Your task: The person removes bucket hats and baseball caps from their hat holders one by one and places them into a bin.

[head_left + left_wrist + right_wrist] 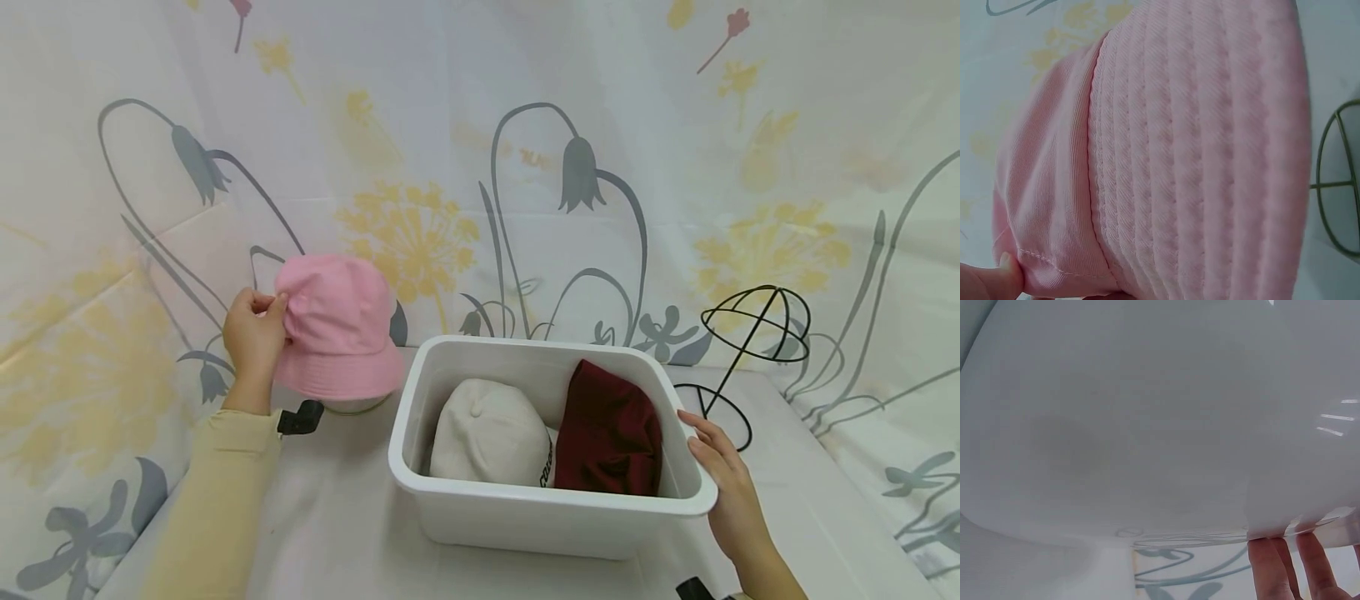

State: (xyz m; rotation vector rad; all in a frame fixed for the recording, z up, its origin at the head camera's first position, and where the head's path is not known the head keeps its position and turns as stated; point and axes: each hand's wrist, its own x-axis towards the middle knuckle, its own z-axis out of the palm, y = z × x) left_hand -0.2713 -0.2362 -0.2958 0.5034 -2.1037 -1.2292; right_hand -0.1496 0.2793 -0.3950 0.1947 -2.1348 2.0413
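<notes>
My left hand [255, 333] pinches the side of the crown of a pink bucket hat [337, 333]. Its brim faces down, and in the left wrist view the stitched brim [1197, 156] fills the middle. A wire ring base [1338, 181] shows beyond the brim; whatever part lies under the hat is hidden. On the right, my right hand [727, 492] touches the rim of a white bin [525, 521], its fingers [1269, 565] reaching over the edge. Inside the bin lie a cream baseball cap [487, 433] and a dark red fabric hat [611, 433], side by side.
A black wire hat stand [757, 325] with a domed top stands behind the bin at the right. White cloth [450, 150] with printed flowers hangs at the back and sides. The white table surface [337, 500] extends in front of the pink hat.
</notes>
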